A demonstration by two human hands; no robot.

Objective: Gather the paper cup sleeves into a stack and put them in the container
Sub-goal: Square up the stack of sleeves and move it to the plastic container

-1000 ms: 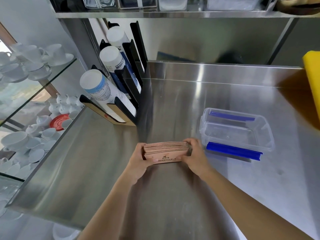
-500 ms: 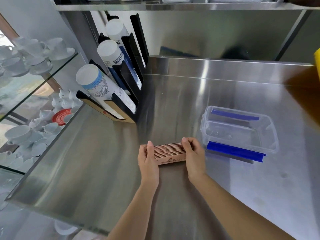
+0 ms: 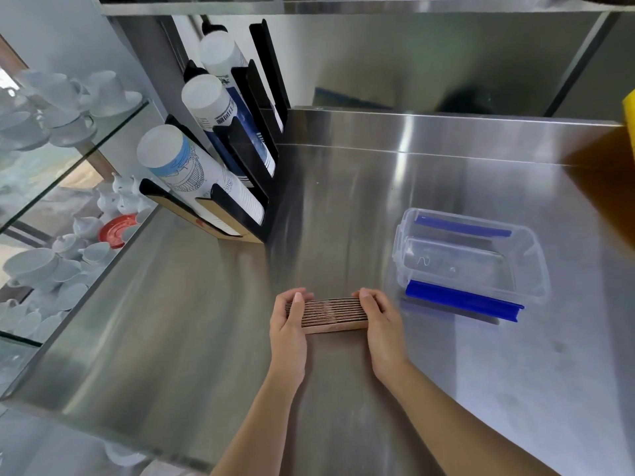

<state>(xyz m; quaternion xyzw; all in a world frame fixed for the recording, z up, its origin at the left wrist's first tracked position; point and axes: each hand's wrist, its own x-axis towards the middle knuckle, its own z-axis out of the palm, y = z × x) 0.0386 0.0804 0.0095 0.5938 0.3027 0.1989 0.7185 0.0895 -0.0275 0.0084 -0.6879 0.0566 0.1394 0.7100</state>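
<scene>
A stack of brown paper cup sleeves stands on edge on the steel counter, its ribbed edges facing up. My left hand presses flat against the stack's left end and my right hand against its right end, squeezing it between them. An empty clear plastic container with blue clips sits to the right of the stack, a short gap from my right hand.
A black rack holding three sleeves of paper cups leans at the back left of the counter. Glass shelves with white cups and saucers lie beyond the counter's left edge. A yellow object pokes in at the right.
The stack has been tipped more upright, so its edges face up now. Both hands shifted from gripping its front to pressing flat on its two ends.
</scene>
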